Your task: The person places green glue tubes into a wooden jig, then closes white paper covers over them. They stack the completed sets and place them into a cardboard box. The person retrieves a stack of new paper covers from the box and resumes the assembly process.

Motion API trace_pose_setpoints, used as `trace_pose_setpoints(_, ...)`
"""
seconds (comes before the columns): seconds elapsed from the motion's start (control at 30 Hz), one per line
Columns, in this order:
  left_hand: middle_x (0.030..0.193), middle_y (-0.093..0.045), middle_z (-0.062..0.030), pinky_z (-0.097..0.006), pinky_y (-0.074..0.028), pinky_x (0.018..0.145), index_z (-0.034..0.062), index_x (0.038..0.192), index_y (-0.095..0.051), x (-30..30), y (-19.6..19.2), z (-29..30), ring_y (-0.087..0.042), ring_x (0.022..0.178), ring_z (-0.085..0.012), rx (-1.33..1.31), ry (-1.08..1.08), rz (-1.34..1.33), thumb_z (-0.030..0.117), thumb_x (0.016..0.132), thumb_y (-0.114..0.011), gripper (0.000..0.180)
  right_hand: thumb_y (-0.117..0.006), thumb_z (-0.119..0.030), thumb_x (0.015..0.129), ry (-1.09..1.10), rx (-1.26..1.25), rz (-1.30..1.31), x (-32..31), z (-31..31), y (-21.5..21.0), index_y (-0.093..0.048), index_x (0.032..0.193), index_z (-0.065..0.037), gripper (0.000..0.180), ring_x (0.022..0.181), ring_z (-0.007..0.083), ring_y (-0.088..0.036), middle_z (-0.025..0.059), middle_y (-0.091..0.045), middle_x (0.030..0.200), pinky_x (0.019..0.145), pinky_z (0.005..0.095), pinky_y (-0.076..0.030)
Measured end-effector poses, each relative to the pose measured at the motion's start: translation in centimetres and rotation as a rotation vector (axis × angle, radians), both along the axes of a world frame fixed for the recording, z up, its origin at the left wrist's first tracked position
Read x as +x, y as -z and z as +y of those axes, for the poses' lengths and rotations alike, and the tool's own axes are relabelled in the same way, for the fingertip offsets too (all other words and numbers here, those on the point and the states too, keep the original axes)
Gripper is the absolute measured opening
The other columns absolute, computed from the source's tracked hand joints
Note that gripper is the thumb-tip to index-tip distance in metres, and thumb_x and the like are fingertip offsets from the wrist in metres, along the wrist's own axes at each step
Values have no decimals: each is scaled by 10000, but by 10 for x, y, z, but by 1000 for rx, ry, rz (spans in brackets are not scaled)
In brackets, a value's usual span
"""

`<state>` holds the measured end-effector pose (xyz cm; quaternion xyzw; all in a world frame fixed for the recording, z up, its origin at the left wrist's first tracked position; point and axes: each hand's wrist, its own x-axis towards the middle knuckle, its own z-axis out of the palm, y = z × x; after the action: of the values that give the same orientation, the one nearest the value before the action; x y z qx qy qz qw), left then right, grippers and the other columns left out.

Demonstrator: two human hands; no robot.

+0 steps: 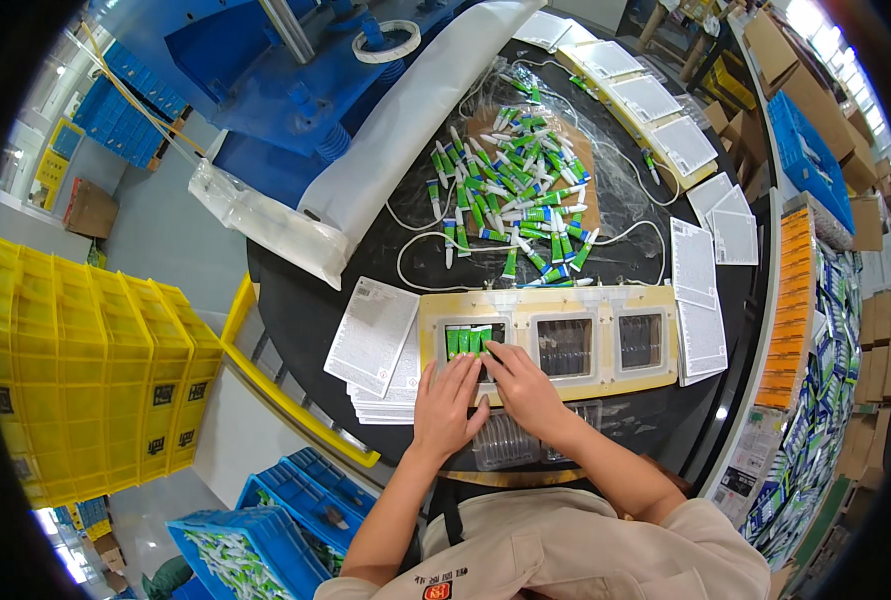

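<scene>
A cream jig board with three rectangular windows lies on the dark round table. Its left window holds a few green-capped white tubes side by side. My left hand lies flat on the board just below that window, fingers spread toward the tubes. My right hand reaches in from the right, its fingertips touching the rightmost tube at the window's edge. Beyond the board, a big loose heap of the same tubes lies on clear plastic film.
White printed cards are stacked to the left of the board and to its right. Clear blister trays sit at the near table edge. Yellow crates and blue bins stand left; boxes line the right side.
</scene>
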<state>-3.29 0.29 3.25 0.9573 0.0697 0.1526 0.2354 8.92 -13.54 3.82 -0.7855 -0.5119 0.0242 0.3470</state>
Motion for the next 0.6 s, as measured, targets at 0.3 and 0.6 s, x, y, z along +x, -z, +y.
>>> trace_pose_setpoints(0.3, 1531, -497, -78, -591, -241, 1206, 51, 1424, -548, 7, 7, 6, -416, 1452, -250, 176, 150, 110, 386, 961, -641, 579, -749, -133, 844, 432, -107, -113, 143, 40, 8, -695, 1018, -20, 215, 918, 347, -618, 145, -598, 985, 791, 466, -514)
trace_pose_setpoints(0.6, 1563, -463, -73, -547, -251, 1214, 80, 1467, -512, 4, 18, 16, -405, 1461, -251, 203, 211, 154, 358, 984, -616, 567, -677, -26, 774, -114, 113, -248, 61, -16, -17, -699, 1029, 43, 265, 939, 278, -655, 148, -661, 1119, 820, 351, -569)
